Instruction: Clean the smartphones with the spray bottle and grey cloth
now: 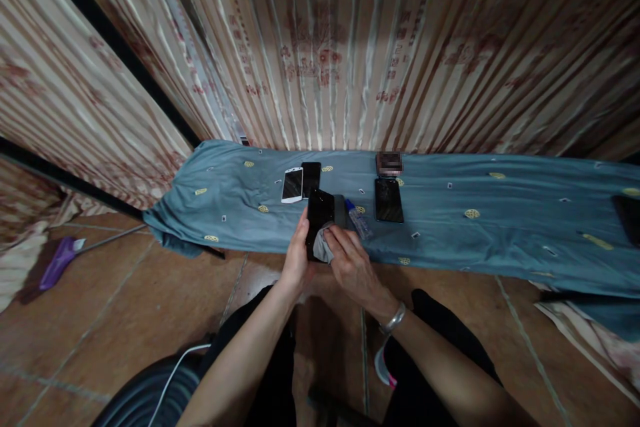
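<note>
My left hand [299,250] is closed around the left edge of a black phone [320,208], holding it screen up over the front of the cloth-covered table. In my right hand [354,265] a grey cloth [323,245] is pinched and pressed against the lower part of the screen. A clear spray bottle with a blue top [359,220] lies just right of the phone. Partly under the held phone's right side shows a dark grey flat thing [340,209]. A white phone [293,185] overlaps another black phone [312,177] behind my left hand.
Another dark phone [389,200] lies to the right, with a blurred-out item [389,163] behind it. A dark flat object [627,217] is at the far right. Curtains [320,47] hang behind the blue tablecloth [525,213]. A purple broom [59,261] lies on the tiled floor.
</note>
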{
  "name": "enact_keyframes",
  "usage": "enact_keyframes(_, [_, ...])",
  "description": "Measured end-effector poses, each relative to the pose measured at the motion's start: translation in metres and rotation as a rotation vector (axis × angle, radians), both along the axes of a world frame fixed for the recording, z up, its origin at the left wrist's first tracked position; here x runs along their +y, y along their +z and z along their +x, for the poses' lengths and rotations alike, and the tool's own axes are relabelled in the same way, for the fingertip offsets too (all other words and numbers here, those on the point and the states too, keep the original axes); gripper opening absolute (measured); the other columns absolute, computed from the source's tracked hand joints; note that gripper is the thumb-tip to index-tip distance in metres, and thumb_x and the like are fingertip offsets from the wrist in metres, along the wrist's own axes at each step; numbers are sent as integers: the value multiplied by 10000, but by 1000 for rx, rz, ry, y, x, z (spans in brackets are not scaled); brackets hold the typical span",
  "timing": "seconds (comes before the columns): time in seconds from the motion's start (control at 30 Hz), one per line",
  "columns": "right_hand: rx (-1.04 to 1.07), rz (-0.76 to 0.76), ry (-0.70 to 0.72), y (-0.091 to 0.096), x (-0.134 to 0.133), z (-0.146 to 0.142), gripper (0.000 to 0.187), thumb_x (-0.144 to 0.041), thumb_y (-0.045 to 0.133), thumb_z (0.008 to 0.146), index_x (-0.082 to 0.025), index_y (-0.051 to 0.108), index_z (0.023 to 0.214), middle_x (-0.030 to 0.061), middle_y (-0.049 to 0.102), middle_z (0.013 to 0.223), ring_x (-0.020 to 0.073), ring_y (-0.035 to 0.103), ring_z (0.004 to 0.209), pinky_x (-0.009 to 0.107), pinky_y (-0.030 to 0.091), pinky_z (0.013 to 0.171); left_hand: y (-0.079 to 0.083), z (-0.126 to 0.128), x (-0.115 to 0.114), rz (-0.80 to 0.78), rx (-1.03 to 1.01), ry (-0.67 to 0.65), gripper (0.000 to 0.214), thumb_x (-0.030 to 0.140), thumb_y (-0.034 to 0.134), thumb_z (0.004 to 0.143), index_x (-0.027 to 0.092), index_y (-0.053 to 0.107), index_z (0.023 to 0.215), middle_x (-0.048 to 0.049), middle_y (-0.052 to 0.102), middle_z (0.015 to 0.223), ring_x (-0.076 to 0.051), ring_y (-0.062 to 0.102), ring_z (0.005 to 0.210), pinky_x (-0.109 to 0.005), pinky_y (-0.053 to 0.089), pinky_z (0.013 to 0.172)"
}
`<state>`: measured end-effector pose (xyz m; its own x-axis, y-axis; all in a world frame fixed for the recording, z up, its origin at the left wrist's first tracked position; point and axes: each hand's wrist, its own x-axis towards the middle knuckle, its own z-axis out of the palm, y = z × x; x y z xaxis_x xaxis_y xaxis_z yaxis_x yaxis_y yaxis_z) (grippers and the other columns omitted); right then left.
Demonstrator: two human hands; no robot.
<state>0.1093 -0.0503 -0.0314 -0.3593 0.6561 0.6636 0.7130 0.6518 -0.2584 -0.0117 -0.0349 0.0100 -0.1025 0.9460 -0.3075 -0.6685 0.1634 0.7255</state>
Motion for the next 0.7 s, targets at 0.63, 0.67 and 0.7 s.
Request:
enact_keyframes(0.63, [24, 29, 206, 7, -19, -3, 513, -36, 412, 937, -75, 432, 1449, 208, 584, 1331, 300, 543, 1229, 496, 513, 1027, 6, 4, -3, -24, -17, -106, 665, 690, 516, 840, 198, 620, 1275, -74, 763, 958, -226, 730, 909, -322, 562, 823])
enact_keyframes(0.67, [29, 31, 210, 7, -18, -2, 512, -39, 405, 942, -80, 429, 1452, 206, 585, 1330, 297, 544, 1229, 493, 516, 1023, 5, 5, -3, -24, -19, -109, 672, 696, 534, 826, 198, 627, 1268, -74, 762, 971, -227, 728, 926, -324, 562, 836])
enact_keyframes(0.7, [37, 35, 210, 8, -17, -2, 511, -45, 398, 949, -90, 426, 1457, 203, 586, 1329, 293, 545, 1230, 491, 520, 1017, 4, 7, -4, -24, -22, -111, 674, 696, 549, 817, 197, 632, 1263, -75, 761, 997, -228, 723, 954, -324, 559, 857])
